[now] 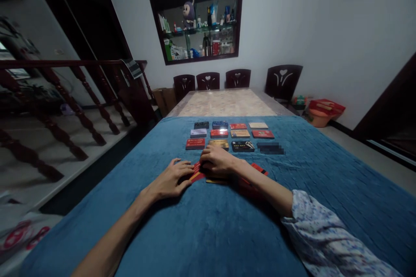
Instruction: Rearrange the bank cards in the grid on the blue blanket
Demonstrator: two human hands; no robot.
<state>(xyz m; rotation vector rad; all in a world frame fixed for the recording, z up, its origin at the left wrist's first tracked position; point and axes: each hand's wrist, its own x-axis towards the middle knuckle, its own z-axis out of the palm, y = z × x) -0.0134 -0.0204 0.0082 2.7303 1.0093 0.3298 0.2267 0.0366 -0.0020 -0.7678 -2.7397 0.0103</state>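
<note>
We see the left hand (pixel 173 178), fingers loosely spread, apparently steadying red cards (pixel 197 175) on the blue cloth (pixel 201 233), nearer than the card stacks (pixel 195 144); the right hand (pixel 216 159) curls over them, its grip indeterminable.

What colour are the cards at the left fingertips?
The cards look red and yellow, clearest in the head view.

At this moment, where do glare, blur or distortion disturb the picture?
In the head view, light is dim; glare whitens the middle row's left red stack; print on the red cards by the left hand is too blurred to read; the railing looks stretched toward the edge; a pixelated patch covers the front row's right end.
</note>
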